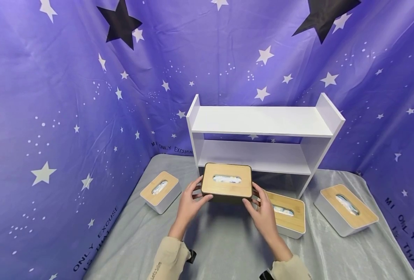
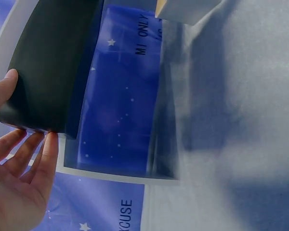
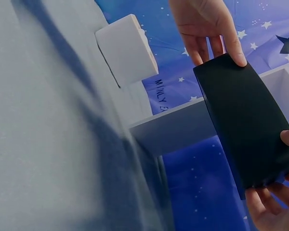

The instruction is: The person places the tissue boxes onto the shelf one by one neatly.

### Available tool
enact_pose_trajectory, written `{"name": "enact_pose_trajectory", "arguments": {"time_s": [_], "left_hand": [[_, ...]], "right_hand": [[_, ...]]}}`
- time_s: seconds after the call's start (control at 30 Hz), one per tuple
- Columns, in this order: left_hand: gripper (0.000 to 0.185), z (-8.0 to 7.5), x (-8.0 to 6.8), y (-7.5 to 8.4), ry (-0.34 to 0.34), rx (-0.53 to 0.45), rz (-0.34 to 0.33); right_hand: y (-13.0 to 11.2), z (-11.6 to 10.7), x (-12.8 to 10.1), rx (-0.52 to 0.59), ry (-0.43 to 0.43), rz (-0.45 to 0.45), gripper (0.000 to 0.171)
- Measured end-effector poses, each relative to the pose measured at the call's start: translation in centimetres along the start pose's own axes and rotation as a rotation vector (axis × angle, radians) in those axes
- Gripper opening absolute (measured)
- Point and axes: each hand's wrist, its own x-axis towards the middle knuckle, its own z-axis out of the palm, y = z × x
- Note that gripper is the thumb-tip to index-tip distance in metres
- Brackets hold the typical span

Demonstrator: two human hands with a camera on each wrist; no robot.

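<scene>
A black tissue box with a light bamboo lid [image 1: 227, 188] is held up off the cloth, in front of the white shelf's lower part. My left hand [image 1: 189, 202] grips its left end, thumb on the near face and fingers at the side. The right hand [image 1: 265, 216] grips the opposite end the same way. In the left wrist view, the left hand [image 2: 26, 173] holds the dark box [image 2: 48, 62] by its end. Both ends are gripped in the right wrist view, with the right hand [image 3: 274, 207] at lower right.
The white two-tier shelf [image 1: 263, 120] stands behind the box, against a purple star curtain [image 1: 228, 58]. White tissue boxes with bamboo lids lie on the grey cloth [image 1: 221, 249]: one at left [image 1: 161, 192], one by my right hand [image 1: 289, 217], one at far right [image 1: 347, 210].
</scene>
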Motion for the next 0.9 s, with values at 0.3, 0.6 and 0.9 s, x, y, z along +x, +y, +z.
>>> {"name": "enact_pose_trajectory", "arguments": {"time_s": [0.3,0.6,0.9], "left_hand": [[0.072,-0.1,0.8,0.7,0.004,-0.004,0.037],[0.072,-0.2,1.4,1.6,0.005,-0.008,0.039],[0.071,-0.1,2.0,1.8,0.014,-0.016,0.074]], "right_hand": [[-0.8,-0.5,0.7,0.029,0.009,-0.010,0.060],[-2.0,-0.8,1.4,-0.001,0.014,0.019,0.061],[-1.7,-1.1,2.0,-0.006,0.015,0.003,0.061]]}}
